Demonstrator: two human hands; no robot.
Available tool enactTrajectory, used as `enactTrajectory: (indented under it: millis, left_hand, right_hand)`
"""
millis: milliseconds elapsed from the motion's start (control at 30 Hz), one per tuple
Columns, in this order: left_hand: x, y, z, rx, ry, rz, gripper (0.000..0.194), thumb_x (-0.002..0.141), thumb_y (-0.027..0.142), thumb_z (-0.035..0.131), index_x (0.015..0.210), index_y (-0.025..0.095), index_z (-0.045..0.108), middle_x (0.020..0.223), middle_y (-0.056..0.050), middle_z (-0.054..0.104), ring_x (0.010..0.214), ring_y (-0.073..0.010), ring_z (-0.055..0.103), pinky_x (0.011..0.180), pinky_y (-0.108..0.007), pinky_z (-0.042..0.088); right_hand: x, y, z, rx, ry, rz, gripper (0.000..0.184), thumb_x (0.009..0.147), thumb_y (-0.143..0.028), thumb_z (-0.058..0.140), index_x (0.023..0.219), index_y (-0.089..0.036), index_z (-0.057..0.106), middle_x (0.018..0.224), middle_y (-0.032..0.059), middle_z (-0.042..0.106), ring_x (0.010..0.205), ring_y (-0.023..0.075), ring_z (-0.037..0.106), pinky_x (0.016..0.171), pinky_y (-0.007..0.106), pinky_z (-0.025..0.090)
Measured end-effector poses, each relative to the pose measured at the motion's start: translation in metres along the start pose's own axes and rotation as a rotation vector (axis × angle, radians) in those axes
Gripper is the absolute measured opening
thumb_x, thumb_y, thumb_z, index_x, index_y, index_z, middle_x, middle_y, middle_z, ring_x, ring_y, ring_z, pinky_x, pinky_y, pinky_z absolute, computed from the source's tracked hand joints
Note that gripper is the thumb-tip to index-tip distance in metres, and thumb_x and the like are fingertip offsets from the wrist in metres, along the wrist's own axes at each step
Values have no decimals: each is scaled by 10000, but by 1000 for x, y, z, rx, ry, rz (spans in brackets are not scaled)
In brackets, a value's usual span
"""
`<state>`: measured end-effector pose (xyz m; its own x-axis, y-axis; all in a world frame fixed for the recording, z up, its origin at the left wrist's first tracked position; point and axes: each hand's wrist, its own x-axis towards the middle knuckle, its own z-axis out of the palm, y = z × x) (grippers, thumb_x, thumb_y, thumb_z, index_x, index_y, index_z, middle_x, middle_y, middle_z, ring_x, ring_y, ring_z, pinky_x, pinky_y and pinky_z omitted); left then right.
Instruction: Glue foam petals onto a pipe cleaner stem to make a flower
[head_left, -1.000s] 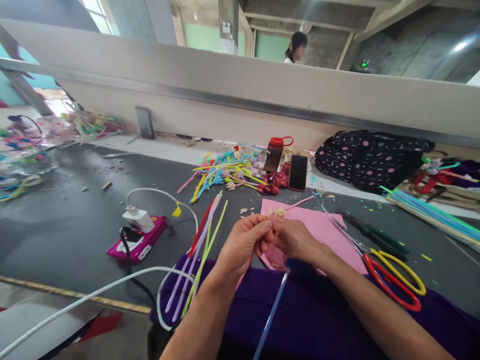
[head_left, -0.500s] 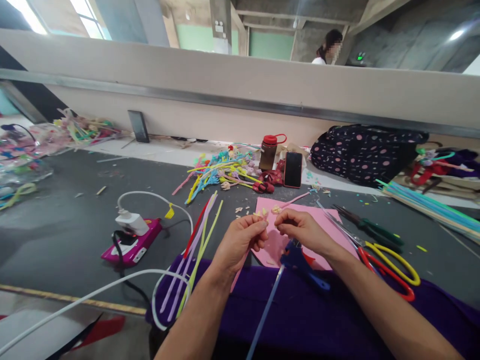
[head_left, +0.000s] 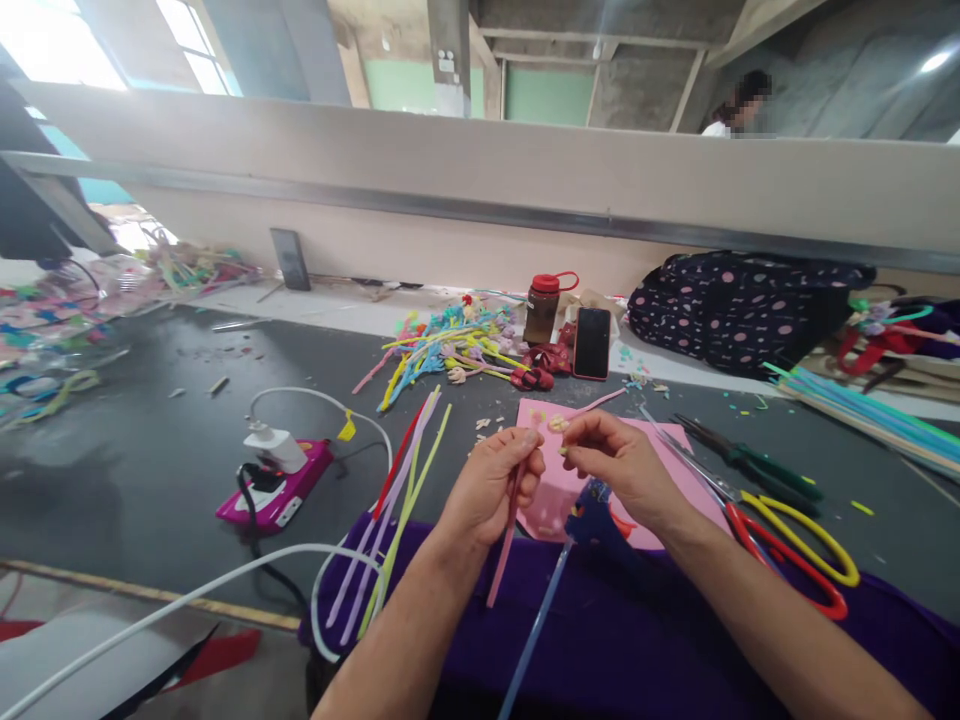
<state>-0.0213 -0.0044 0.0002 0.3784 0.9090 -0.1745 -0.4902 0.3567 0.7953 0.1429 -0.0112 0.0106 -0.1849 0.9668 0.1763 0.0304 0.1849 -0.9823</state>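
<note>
My left hand (head_left: 489, 482) is closed round a pink pipe cleaner (head_left: 504, 555), whose lower end hangs over the purple cloth. A small pale tuft (head_left: 537, 416) shows at its upper end, above my fingertips. Just to the right, my right hand (head_left: 622, 462) pinches a tiny yellowish piece (head_left: 564, 451), apart from the left fingers. Beneath my right hand lies a blue glue gun (head_left: 591, 516), with a long translucent glue stick (head_left: 534, 632) running out of its back. Behind my fingers, another pink stem (head_left: 600, 403) with a pale yellow flower head rests on the pink sheet (head_left: 673, 432).
Right of the sheet are green-handled pliers (head_left: 750, 458) and red-and-yellow scissors (head_left: 795, 535). Loose pipe cleaners (head_left: 401, 500) and a magenta power strip (head_left: 300, 490) with cables lie left. Behind stand a phone (head_left: 592, 343), a bottle (head_left: 541, 310) and a pile of coloured stems (head_left: 442, 350).
The pink pipe cleaner in my left hand has swung into clearer view below the fist. A small yellowish piece now shows in my right fingertips. The camera view has shifted slightly left.
</note>
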Motion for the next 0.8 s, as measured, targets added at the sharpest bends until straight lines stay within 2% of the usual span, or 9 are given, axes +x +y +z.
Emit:
enactTrajectory:
  millis: [200, 400, 633, 800]
  left_hand:
    - [0, -13, 3, 49, 79, 46, 241, 679, 331, 673, 687, 134, 534, 567, 30, 564, 380, -24, 435, 351, -130, 320]
    - [0, -14, 5, 36, 76, 82, 237, 672, 326, 683, 721, 126, 566, 617, 4, 591, 459, -49, 498, 416, -149, 388]
    - [0, -15, 6, 48, 86, 105, 245, 644, 337, 701, 694, 127, 586, 606, 10, 582, 451, -49, 485, 420, -161, 387]
    - [-1, -16, 5, 97, 64, 134, 236, 678, 343, 672, 688, 120, 594, 612, 4, 574, 455, -49, 479, 422, -165, 381]
  right_hand:
    - [-1, 3, 6, 3, 42, -32, 164, 702, -212, 628, 846, -183, 553, 702, -28, 544, 613, 92, 518, 540, 210, 413]
    - [0, 2, 13, -65, 104, -60, 134, 695, -200, 615, 808, -183, 545, 676, -32, 541, 603, 97, 511, 545, 215, 411]
    - [1, 2, 16, -52, 118, -80, 127, 705, -233, 623, 789, -187, 539, 679, -30, 541, 603, 102, 519, 562, 221, 424]
    - [0, 0, 17, -72, 122, -91, 123, 697, -217, 628, 793, -183, 558, 671, -28, 559, 601, 104, 525, 566, 226, 422]
